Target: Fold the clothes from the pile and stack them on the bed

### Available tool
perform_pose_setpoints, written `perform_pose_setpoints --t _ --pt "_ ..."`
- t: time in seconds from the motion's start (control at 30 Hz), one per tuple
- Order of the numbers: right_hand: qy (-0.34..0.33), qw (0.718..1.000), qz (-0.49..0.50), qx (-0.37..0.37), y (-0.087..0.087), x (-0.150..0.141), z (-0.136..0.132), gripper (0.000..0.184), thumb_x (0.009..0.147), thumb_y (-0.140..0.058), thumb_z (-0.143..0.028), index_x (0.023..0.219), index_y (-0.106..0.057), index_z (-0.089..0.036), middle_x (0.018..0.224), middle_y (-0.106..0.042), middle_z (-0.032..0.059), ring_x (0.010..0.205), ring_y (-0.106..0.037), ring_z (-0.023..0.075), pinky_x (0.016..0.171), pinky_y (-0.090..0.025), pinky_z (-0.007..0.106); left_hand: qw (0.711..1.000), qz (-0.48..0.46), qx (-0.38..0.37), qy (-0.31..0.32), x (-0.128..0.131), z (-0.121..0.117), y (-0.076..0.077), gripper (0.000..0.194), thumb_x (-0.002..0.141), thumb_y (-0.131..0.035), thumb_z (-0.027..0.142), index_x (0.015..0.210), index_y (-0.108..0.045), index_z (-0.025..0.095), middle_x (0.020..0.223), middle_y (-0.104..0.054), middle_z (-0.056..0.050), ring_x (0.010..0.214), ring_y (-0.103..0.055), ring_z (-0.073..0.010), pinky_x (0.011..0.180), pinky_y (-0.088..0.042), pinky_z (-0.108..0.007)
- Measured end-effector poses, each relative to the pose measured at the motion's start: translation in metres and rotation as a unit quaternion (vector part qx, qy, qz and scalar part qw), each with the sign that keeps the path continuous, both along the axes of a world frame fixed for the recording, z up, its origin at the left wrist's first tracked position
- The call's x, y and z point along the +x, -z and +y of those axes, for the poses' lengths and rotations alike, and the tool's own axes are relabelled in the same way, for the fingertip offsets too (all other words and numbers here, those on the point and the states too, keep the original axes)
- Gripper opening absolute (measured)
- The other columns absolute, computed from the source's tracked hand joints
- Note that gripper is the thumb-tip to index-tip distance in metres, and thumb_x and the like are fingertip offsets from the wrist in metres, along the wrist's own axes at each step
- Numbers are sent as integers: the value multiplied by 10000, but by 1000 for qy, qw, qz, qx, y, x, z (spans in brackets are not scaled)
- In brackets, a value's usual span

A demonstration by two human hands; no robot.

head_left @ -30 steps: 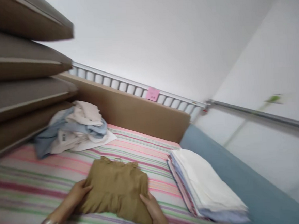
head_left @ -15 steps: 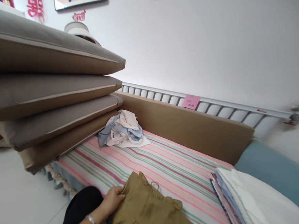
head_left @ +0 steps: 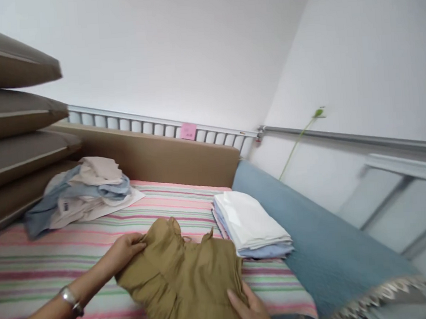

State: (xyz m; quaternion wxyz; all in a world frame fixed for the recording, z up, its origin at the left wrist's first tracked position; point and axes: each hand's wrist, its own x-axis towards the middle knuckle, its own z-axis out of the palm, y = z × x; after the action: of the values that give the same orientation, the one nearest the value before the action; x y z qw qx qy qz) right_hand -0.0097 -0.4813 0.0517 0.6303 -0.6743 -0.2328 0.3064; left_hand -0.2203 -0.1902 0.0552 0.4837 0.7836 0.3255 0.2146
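An olive-brown garment (head_left: 192, 277) lies half folded on the striped sheet (head_left: 41, 259). My left hand (head_left: 126, 248) grips its upper left edge, fingers curled on the cloth, a bracelet on the wrist. My right hand (head_left: 251, 310) presses on the garment's lower right corner with fingers closed around the fabric's edge. A stack of folded white and light blue clothes (head_left: 250, 225) sits just right of the garment.
A loose heap of beige and blue clothes (head_left: 80, 195) lies at the back left, under a stack of brown cushions (head_left: 10, 139). A tan backrest (head_left: 162, 158) runs along the wall. A blue cover (head_left: 321, 249) lies to the right.
The view swung left, then back right and down. My right hand is in view again on the garment's lower corner. The garment looks looser and less neatly folded than a second ago.
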Motion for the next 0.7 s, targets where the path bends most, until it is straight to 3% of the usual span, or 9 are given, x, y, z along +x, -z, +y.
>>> perform_pose_setpoints --t 0.1,0.2,0.3,0.4,0.47,0.57,0.63,0.7 --pt "38 999 -11 22 -38 38 -6 644 588 -712 -548 1115 -639 -185 1062 -688 90 1004 -621 288 821 -511 363 998 -31 54 19 67 -3 -40 275 698 -562 384 812 -699 175 793 -713 -5 758 -624 -227 672 -459 -282" --pt "120 990 -66 44 -67 78 -10 664 633 -675 -549 1186 -594 -190 1060 -689 77 986 -627 276 772 -519 337 987 -89 134 25 144 -6 -73 275 745 -546 361 891 -712 198 901 -725 -8 827 -632 -224 735 -465 -284" --pt "218 965 -138 48 -88 112 -8 651 667 -636 -553 1206 -578 -192 1052 -690 72 965 -629 270 738 -511 320 963 -155 219 21 226 1 -98 273 788 -538 320 970 -710 212 979 -719 -22 881 -632 -211 782 -458 -281" --pt "306 928 -201 69 -97 140 2 597 714 -590 -541 1195 -578 -188 1070 -679 74 969 -616 257 766 -482 316 939 -209 274 -4 305 15 -117 261 819 -542 315 994 -709 218 1008 -715 -32 917 -631 -199 815 -452 -271" --pt "365 898 -234 79 -88 159 13 538 742 -563 -528 1161 -589 -191 1099 -665 77 996 -599 245 808 -455 315 925 -234 298 -9 354 23 -126 264 833 -536 309 1021 -700 221 1031 -710 -31 941 -627 -189 827 -446 -258" --pt "431 875 -215 53 -46 188 34 509 737 -544 -522 1103 -599 -172 1113 -652 108 1018 -585 253 835 -432 330 925 -186 332 -7 419 31 -119 281 857 -508 314 1068 -678 240 1088 -691 -25 995 -608 -186 850 -428 -255" --pt "433 888 -158 7 -5 206 50 507 704 -545 -514 1046 -606 -144 1069 -659 143 999 -590 277 818 -435 349 936 -71 346 7 453 33 -97 280 866 -487 315 1065 -676 258 1112 -680 -24 1039 -587 -197 869 -410 -274" --pt "398 912 -94 -37 34 220 63 473 671 -555 -502 971 -610 -142 998 -673 159 966 -597 297 790 -441 364 938 46 343 39 477 35 -65 248 845 -512 305 999 -699 255 1072 -692 -33 1025 -589 -218 859 -404 -299"
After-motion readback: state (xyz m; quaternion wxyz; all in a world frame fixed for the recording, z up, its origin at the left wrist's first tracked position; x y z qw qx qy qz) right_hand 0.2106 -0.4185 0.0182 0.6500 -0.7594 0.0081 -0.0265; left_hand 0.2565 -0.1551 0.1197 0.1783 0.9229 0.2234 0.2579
